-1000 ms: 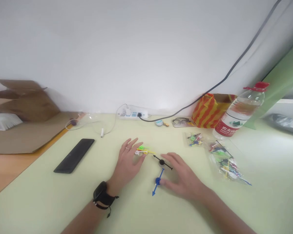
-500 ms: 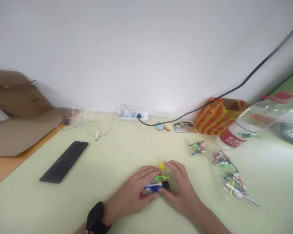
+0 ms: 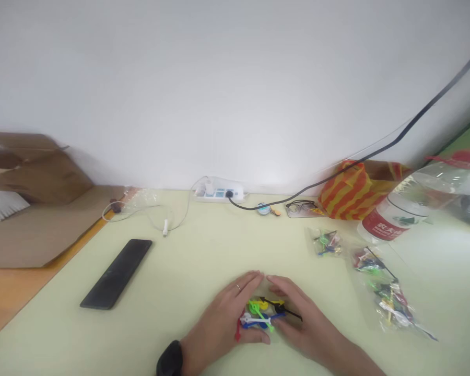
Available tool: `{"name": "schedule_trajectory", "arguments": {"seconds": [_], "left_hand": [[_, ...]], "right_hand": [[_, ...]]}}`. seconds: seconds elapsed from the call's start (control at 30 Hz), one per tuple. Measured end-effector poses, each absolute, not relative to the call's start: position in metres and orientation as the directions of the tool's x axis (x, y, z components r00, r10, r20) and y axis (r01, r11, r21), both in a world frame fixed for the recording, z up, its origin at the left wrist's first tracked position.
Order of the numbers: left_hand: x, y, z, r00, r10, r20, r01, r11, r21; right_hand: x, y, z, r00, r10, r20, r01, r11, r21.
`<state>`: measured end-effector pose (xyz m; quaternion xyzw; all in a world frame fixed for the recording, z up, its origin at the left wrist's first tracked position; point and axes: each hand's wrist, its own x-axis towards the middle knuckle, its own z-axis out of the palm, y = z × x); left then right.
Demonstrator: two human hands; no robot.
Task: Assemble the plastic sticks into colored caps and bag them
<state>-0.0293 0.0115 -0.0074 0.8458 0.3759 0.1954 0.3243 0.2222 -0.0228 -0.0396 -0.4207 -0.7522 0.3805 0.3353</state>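
Note:
A small pile of coloured plastic spinner arrows (image 3: 257,307) lies on the table between my hands. Green, yellow, white, blue, black and red pieces overlap there, each long and thin with a round middle where it shows. My left hand (image 3: 229,308) curves around the left side, thumb and fingers apart, with the red arrow (image 3: 238,331) against its palm side. From the right, my right hand (image 3: 297,313) cups the pile with the black arrow (image 3: 281,308) near its palm. The fingertips of both hands nearly meet behind the pile. Neither hand grips a piece.
Clear bags of similar arrows (image 3: 391,300) lie to the right, near a large water bottle (image 3: 387,222) and a striped bag (image 3: 347,190). A black phone-like slab (image 3: 116,274) is at left, beside a cardboard box (image 3: 43,230). A power strip (image 3: 219,190) and glasses (image 3: 301,207) lie along the wall.
The yellow arrow that stood up between my hands now lies flat in the pile. My fingers have drawn closer together behind the arrows. The whole view has shifted slightly.

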Motion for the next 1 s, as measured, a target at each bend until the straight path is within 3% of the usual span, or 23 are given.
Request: {"name": "schedule_trajectory", "arguments": {"seconds": [0.2, 0.37, 0.5, 0.73, 0.87, 1.0], "left_hand": [[-0.027, 0.019, 0.005, 0.743, 0.665, 0.079, 0.467, -0.598, 0.651], [-0.026, 0.022, -0.002, 0.644, 0.760, 0.088, 0.501, -0.506, 0.702], [-0.023, 0.021, -0.010, 0.483, 0.873, 0.067, 0.538, -0.357, 0.764], [-0.018, 0.021, -0.013, 0.383, 0.922, 0.052, 0.527, -0.265, 0.808], [-0.016, 0.014, -0.005, 0.463, 0.884, 0.072, 0.497, -0.326, 0.804], [-0.016, 0.007, -0.001, 0.618, 0.774, 0.138, 0.459, -0.497, 0.736]], "right_hand": [[0.225, -0.017, -0.036, -0.344, 0.919, 0.194, 0.403, 0.331, -0.853], [0.227, -0.015, -0.034, -0.277, 0.938, 0.207, 0.397, 0.309, -0.864], [0.225, -0.017, -0.032, -0.333, 0.918, 0.216, 0.420, 0.350, -0.837], [0.221, -0.019, -0.029, -0.388, 0.866, 0.316, 0.402, 0.468, -0.788], [0.220, -0.018, -0.029, -0.345, 0.866, 0.362, 0.440, 0.490, -0.753], [0.220, -0.018, -0.027, -0.330, 0.907, 0.262, 0.407, 0.387, -0.827]]}}
